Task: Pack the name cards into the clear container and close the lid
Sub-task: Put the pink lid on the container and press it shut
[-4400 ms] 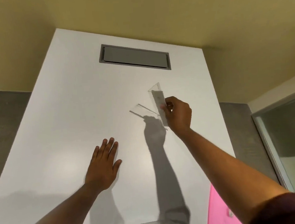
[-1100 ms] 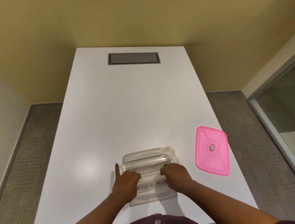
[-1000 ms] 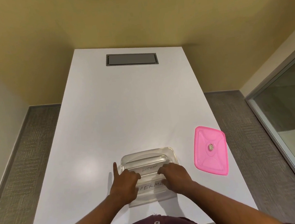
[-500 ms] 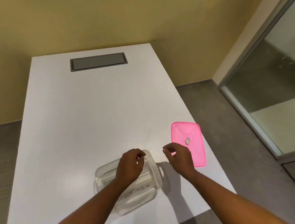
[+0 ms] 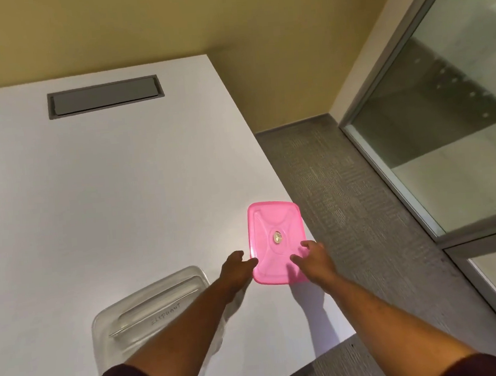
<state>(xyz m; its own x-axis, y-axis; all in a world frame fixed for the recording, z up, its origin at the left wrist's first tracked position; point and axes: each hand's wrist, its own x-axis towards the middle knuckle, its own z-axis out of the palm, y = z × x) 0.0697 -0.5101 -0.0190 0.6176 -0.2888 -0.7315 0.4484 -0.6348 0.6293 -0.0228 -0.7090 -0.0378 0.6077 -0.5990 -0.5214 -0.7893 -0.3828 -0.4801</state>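
Lid (image 5: 277, 242) is the pink one, lying flat near the right edge of the white table (image 5: 120, 184), long axis running away from the person. Both hands are on its near end: left hand (image 5: 237, 268) at the near-left corner, fingers touching or just reaching the edge; right hand (image 5: 314, 258) at the near-right corner, fingers spread over the top face. Neither has closed on it; both look open and in contact at most, and I can't tell if either thumb is hooked under the rim.

Container (image 5: 152, 313) sits near-left of the lid, close beside it but not touching, partly hidden by the left forearm. Name cards (image 5: 158, 308) are inside, one reading "ELEPHANT"; I can't count how many. No loose cards show on the table, so packing looks done and the lid step is starting.

Key relation: the lid has to go left and toward the person. Its long axis runs away from the person, while the container's long side runs diagonally, far-right to near-left, so the lid probably needs a turn before it seats. The left hand is nearer the container. The left forearm crosses over the container, so it has to clear before the lid comes down.

Risk: lid is close to the table edge; a push instead of a lift could slide it off.
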